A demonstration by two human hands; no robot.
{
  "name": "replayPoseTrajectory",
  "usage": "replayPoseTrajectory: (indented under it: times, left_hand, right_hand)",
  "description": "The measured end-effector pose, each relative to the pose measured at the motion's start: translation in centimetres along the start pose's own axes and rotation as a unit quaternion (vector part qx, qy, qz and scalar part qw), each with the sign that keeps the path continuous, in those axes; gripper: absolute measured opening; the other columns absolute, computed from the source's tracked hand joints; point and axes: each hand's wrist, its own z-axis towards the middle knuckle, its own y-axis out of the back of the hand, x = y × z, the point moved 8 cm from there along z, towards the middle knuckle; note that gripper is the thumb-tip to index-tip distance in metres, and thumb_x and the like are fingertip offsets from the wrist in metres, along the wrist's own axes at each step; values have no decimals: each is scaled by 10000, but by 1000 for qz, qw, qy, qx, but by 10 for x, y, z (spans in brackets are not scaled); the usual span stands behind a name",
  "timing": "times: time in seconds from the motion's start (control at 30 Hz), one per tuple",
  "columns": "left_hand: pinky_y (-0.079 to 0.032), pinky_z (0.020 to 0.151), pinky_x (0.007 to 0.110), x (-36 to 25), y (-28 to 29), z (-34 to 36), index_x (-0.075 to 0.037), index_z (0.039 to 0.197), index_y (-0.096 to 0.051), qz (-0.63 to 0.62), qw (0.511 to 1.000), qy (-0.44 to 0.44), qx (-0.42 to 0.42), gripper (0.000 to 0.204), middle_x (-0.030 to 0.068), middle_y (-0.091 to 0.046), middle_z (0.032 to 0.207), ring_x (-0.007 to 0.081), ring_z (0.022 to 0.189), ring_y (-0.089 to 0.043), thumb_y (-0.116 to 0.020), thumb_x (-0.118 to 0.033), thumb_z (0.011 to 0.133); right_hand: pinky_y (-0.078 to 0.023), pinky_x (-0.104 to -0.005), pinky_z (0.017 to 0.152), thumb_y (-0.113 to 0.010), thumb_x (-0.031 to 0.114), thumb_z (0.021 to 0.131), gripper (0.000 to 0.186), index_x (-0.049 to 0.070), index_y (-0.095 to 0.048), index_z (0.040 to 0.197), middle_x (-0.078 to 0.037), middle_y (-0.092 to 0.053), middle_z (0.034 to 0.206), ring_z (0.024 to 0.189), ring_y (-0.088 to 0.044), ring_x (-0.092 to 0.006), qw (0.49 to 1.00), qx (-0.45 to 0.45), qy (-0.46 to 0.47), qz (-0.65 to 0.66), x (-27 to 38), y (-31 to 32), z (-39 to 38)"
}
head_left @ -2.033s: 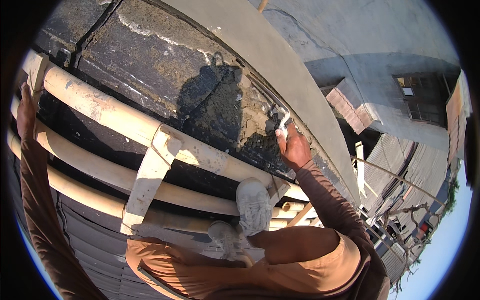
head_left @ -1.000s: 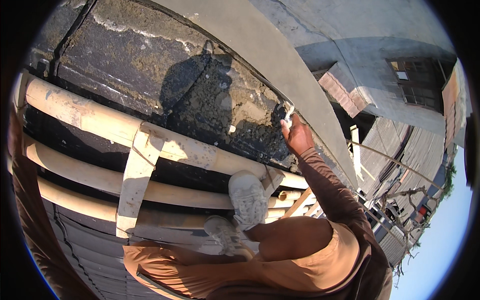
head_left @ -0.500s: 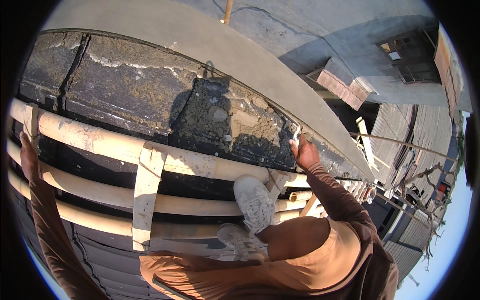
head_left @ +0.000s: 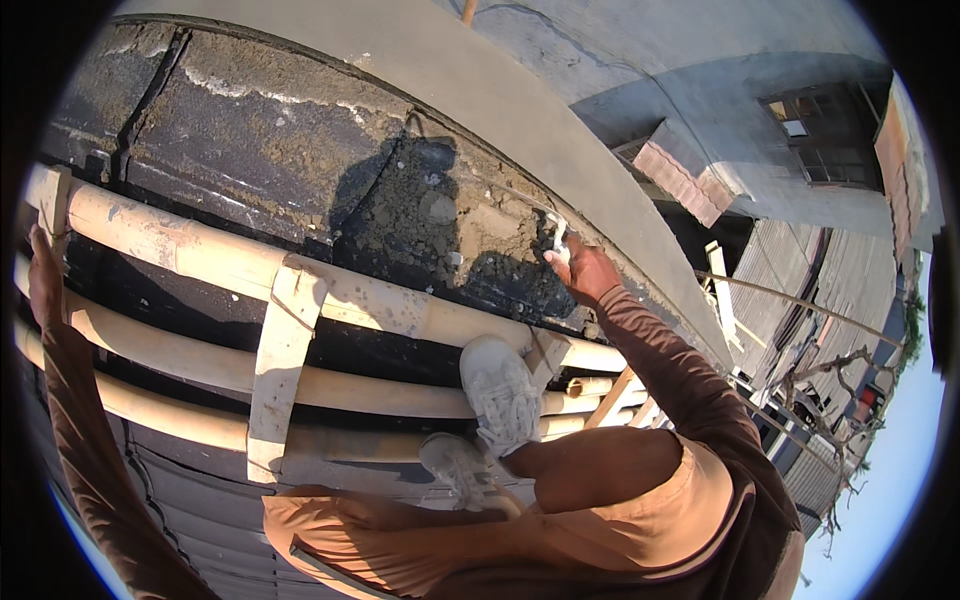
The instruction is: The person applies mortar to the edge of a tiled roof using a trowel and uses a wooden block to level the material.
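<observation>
My right hand [head_left: 588, 272] is closed around the white handle of a trowel [head_left: 560, 238]. Its thin blade reaches left, low over rough grey-brown mortar [head_left: 488, 232] beside the smooth cement edge. At the far left rim, my left hand [head_left: 46, 280] overlaps the bamboo poles, just below a wooden crosspiece. Its fingers are mostly turned away, so I cannot tell whether it grips a pole. Under the mortar lie dark roof tiles [head_left: 240, 185], partly crossed by my shadow.
Bamboo poles [head_left: 215, 250] joined by wooden crosspieces [head_left: 275, 375] run across the roof. My white shoes [head_left: 498, 385] stand at the poles. A smooth grey cement band [head_left: 430, 75] curves along the upper side. Corrugated roofs [head_left: 840, 270] and bare branches [head_left: 835, 375] lie to the right.
My right hand and the trowel have moved left and up, over the mortar. The view has shifted slightly, carrying the poles upward; my left hand keeps its place beside the crosspiece.
</observation>
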Motion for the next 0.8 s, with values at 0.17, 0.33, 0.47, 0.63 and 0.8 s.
replayPoseTrajectory:
  times: [0.17, 0.33, 0.47, 0.63, 0.8]
  left_hand:
    - [-371, 1147, 391, -16, -3, -27, -21, 1455, -582, 44, 996, 76, -12, 947, 222, -624, 1417, 358, 1374, -547, -312, -793, 977]
    - [-405, 1110, 430, -36, 12, -31, 3, 1342, -666, 100, 991, 85, -6, 1006, 279, -654, 1327, 414, 1308, -585, -283, -840, 946]
    - [-426, 1086, 444, -44, 14, -41, -27, 1312, -691, 112, 989, 96, -10, 994, 277, -674, 1284, 422, 1272, -609, -261, -845, 947]
    - [-435, 1081, 452, -38, 17, -40, -18, 1317, -688, 116, 990, 80, -29, 1006, 275, -683, 1262, 416, 1268, -617, -252, -846, 946]
    - [-421, 1098, 445, -53, 14, -47, -27, 1345, -674, 115, 989, 91, -25, 984, 279, -669, 1295, 416, 1290, -604, -258, -829, 956]
  right_hand:
    - [-537, -546, 767, -553, 527, 1028, 511, 47, -550, 1204, -263, -710, 857, 857, -690, -489, 1000, -13, -6, -2, 1, -3, -26]
    - [-529, -514, 713, -580, 442, 1040, 411, 48, -572, 1155, -227, -698, 840, 792, -686, -458, 974, -60, 162, 143, 86, 32, -23]
    - [-525, -429, 756, -571, 361, 1064, 359, 20, -613, 1165, -171, -665, 900, 814, -669, -307, 916, 75, 171, 355, 145, 34, -12]
    - [-535, -374, 724, -570, 287, 1064, 321, -9, -599, 1184, -114, -662, 894, 829, -694, -192, 930, -210, 288, 91, 154, 69, -16]
    - [-517, -340, 600, -580, 250, 1061, 289, -23, -570, 1155, -125, -644, 867, 655, -669, -168, 867, 103, 162, 459, 198, 52, 9]
